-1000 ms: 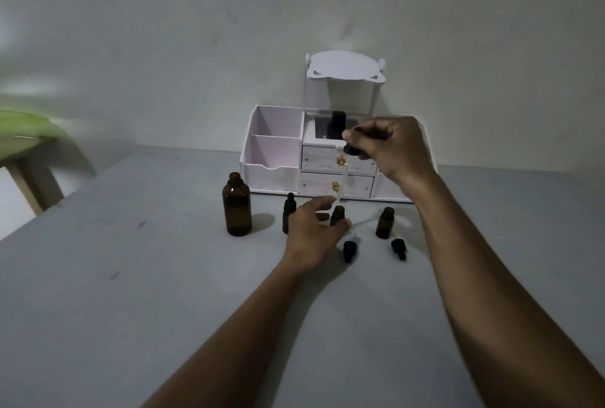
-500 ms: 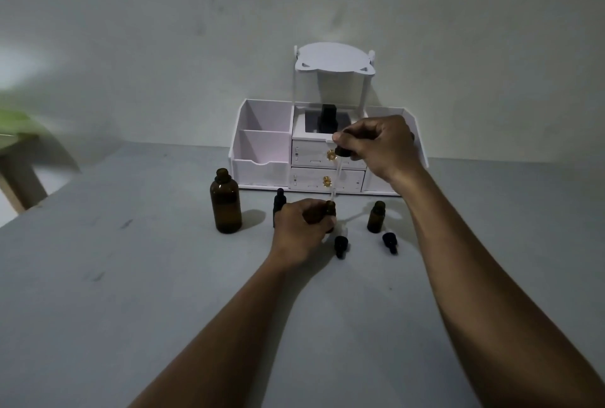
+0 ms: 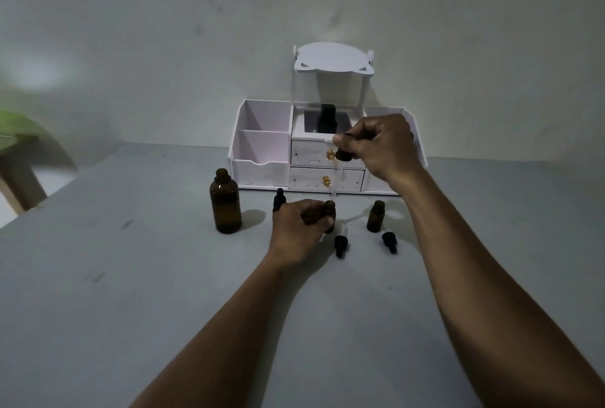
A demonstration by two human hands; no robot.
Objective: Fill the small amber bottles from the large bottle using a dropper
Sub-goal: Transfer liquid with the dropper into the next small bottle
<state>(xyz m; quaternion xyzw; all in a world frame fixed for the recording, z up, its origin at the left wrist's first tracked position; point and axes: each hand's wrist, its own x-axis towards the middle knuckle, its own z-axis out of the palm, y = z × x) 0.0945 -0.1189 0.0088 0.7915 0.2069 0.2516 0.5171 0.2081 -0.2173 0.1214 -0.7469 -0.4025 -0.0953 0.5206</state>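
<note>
My left hand (image 3: pixel 299 227) grips a small open amber bottle (image 3: pixel 330 211) standing on the grey table (image 3: pixel 131 293). My right hand (image 3: pixel 379 145) pinches the black bulb of a glass dropper (image 3: pixel 337 178), held upright with its tip at that bottle's mouth. The large amber bottle (image 3: pixel 225 202) stands open to the left. Another small amber bottle (image 3: pixel 375 216) stands open to the right. A capped small bottle (image 3: pixel 279 199) shows behind my left hand.
Two black dropper caps lie on the table, one (image 3: pixel 340 245) in front of the held bottle and one (image 3: pixel 390 241) further right. A white drawer organiser (image 3: pixel 262 152) stands against the wall with a dark object (image 3: pixel 327 118) on top. A wooden table leg (image 3: pixel 19 185) is far left.
My left hand closed around the small bottle. My right hand brought the dropper upright, its tip down to the bottle's mouth. The camera view shifted slightly.
</note>
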